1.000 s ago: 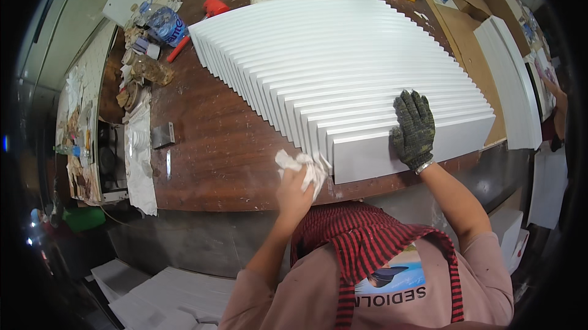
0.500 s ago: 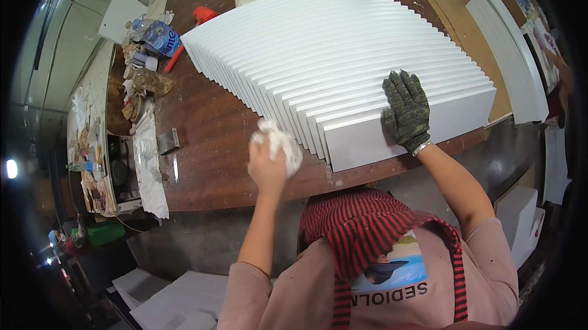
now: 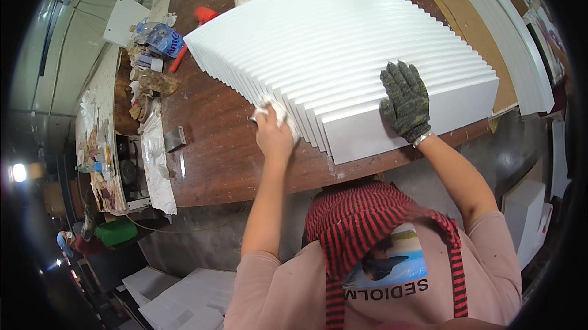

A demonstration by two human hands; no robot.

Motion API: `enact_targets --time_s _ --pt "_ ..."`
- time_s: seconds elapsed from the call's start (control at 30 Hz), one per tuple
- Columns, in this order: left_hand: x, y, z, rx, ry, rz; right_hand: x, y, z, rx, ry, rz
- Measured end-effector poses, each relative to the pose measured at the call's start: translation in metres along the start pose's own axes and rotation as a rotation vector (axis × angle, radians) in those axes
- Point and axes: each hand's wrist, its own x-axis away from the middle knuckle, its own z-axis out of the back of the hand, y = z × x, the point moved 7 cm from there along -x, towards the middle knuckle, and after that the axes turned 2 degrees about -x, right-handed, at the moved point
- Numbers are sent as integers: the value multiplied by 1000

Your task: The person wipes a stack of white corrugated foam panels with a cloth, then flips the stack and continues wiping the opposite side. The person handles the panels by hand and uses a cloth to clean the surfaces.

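Note:
Several white panels (image 3: 331, 42) stand fanned in a stepped row across the brown table (image 3: 214, 152). In my bare left hand (image 3: 274, 142) is a crumpled white cloth (image 3: 283, 115), pressed to the stepped left ends of the panels near the front. My fingers close round it, and part of it is hidden under them. My right hand (image 3: 405, 102) wears a dark grey-green knit glove. It lies on the top edge and face of the nearest panels, fingers stretched out, gripping nothing.
Along the table's left side are a red-handled tool (image 3: 205, 15), a plastic bottle (image 3: 160, 37), a jar (image 3: 154, 80) and a small metal block (image 3: 174, 139). More white panels (image 3: 508, 42) lie on cardboard at the right. Below left are flat white boards (image 3: 190, 296).
My left hand has moved forward with the cloth, up against the panel ends. My right hand stays flat on the panels. The whole view has shifted slightly.

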Motion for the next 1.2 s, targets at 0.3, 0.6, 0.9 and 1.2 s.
enact_targets --time_s 0.3,0.6,0.9,1.2 --pt "11 -12 -1 -30 59 -46 0 0 1 -5 -17 -12" --pt "10 -56 2 -60 51 231 -2 -2 1 17 -4 6" --pt "2 -79 -65 275 -80 416 -2 -1 -2 19 -63 3" --pt "-21 -80 -53 755 101 570 -2 -1 -1 25 -51 12"
